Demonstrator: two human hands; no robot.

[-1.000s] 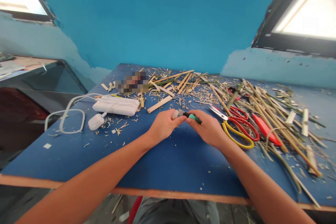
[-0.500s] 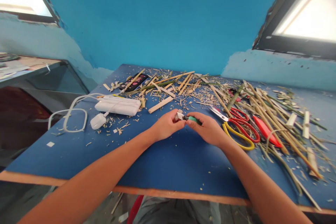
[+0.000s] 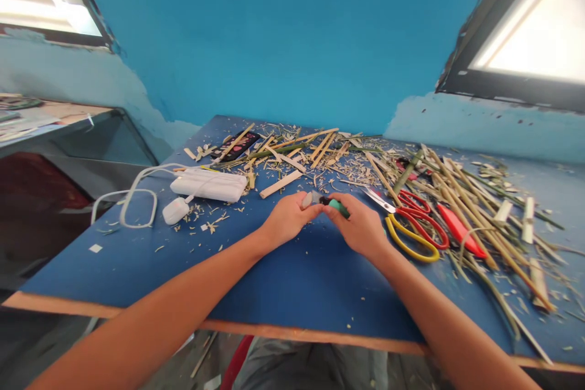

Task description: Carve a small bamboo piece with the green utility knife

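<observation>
My left hand (image 3: 286, 220) and my right hand (image 3: 361, 226) meet over the middle of the blue table (image 3: 256, 280). In my right hand is a small knife with a green and black handle (image 3: 337, 205); its short blade points left. The fingertips of my left hand pinch a small pale piece of bamboo (image 3: 306, 199) right at that blade. Both forearms reach in from the near edge.
Red and yellow scissors (image 3: 414, 225) and a red-handled tool (image 3: 459, 228) lie just right of my right hand. Split bamboo sticks (image 3: 461, 195) and shavings litter the back and right. At the left lie a white power bank (image 3: 209, 185) with cable and a phone (image 3: 235, 145).
Both hands stay together at the same spot, with small shifts of the knife and the bamboo piece. The camera has tilted slightly, so the scene sits a little further right.
</observation>
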